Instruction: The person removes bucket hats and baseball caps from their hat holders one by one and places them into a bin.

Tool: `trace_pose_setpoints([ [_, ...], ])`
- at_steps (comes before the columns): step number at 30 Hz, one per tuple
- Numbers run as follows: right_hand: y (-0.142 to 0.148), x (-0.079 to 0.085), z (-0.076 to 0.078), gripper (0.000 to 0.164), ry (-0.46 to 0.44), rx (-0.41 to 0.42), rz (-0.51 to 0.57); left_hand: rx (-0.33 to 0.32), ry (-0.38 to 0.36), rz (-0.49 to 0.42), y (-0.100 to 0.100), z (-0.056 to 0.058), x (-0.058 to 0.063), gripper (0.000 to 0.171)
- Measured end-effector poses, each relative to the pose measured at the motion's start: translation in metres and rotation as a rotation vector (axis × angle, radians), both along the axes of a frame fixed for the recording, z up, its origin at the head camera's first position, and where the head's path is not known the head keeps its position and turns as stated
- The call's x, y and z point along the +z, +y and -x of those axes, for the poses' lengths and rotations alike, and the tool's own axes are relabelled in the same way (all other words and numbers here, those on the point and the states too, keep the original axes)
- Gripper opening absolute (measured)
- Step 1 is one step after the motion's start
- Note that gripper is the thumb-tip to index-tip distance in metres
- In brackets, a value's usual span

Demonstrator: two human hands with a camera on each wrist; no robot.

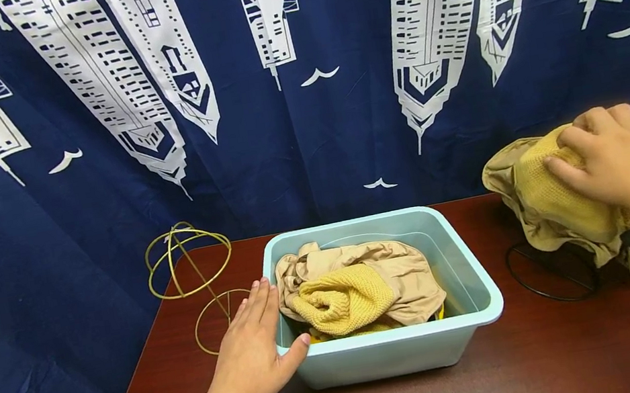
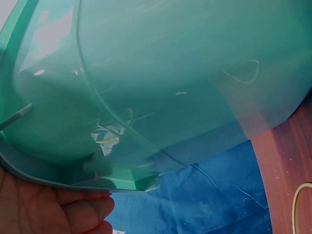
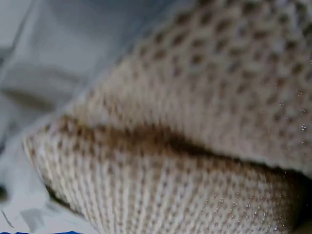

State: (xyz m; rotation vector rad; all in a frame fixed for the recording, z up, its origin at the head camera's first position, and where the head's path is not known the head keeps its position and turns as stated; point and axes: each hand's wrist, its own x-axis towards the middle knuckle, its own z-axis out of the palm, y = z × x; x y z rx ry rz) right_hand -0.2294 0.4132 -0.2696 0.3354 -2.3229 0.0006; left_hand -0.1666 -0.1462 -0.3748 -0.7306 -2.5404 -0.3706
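My left hand (image 1: 252, 348) lies along the left rim of a light blue plastic tub (image 1: 405, 349), fingers extended and thumb over the front corner. In the left wrist view the fingertips (image 2: 90, 209) are right at the tub's rim. Inside the tub sit a folded yellow knit piece (image 1: 360, 295) and a crumpled beige cloth piece (image 1: 408, 271). At the far right my right hand (image 1: 617, 158) grips a yellow knit hat (image 1: 551, 181) from above, fingers bent over it. Beige fabric (image 1: 501, 172) hangs around and beneath that hat. Ribbed knit (image 3: 146, 190) fills the right wrist view.
A gold wire stand (image 1: 206, 284) with rounded loops stands left of the tub. Below the beige fabric, a black wire ring (image 1: 556, 296) lies on the red-brown table (image 1: 535, 360). A navy curtain (image 1: 332, 146) with white building prints hangs behind.
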Motion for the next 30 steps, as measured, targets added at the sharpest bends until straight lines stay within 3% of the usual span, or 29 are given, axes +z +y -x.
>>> trace_pose_setpoints([
  [11,-0.008,0.028,-0.010,0.038,0.151,0.069,-0.024,0.007,-0.020,-0.002,0.001,0.000,0.001,0.084],
  [19,-0.021,0.047,-0.016,0.061,0.299,0.125,-0.054,0.006,-0.019,-0.007,0.001,0.000,0.001,0.085],
  [30,-0.047,0.073,-0.028,0.058,0.418,0.167,-0.022,0.011,-0.026,-0.004,0.001,-0.001,0.001,0.084],
])
